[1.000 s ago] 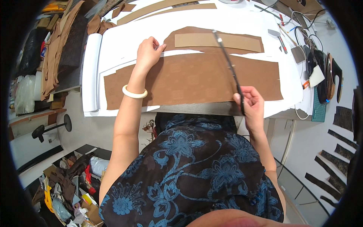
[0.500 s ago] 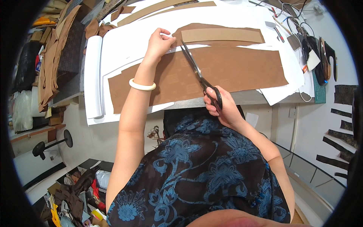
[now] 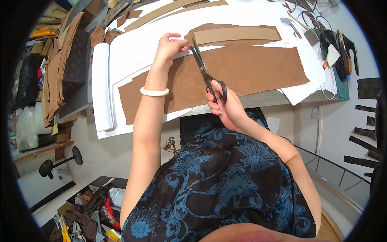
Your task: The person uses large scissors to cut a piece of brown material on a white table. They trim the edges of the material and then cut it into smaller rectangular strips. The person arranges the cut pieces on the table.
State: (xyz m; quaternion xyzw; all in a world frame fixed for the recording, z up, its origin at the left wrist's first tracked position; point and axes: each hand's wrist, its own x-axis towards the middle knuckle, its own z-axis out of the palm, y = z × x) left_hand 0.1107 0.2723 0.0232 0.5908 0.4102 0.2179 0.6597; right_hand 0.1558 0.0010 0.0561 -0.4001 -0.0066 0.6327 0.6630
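Note:
My right hand (image 3: 226, 105) grips black-handled scissors (image 3: 202, 69) by their loops, fingers and thumb wrapped in them. The blades are slightly parted and point away from me, their tips at the left end of a brown leather-like piece (image 3: 217, 27). That end is pinched between the thumb and fingers of my left hand (image 3: 170, 47). A straight tan strip (image 3: 238, 35) lies on top of this piece. Nearer to me spreads a larger brown sheet (image 3: 258, 66), partly covered by my left forearm and the scissors. A cream bangle (image 3: 155, 92) circles my left wrist.
White paper (image 3: 137, 44) covers the table, with a rolled part (image 3: 104, 86) at the left. Long tan strips (image 3: 161, 14) lie at the far side. A grey-bladed scraper (image 3: 287, 21), cables and a green cutting mat (image 3: 342, 86) are at the right. Brown material (image 3: 60, 68) hangs over the left stack.
My right hand and the scissors have shifted left and forward, and the blades stand closer together. My left hand stays at the end of the brown piece. The whole view has tilted slightly.

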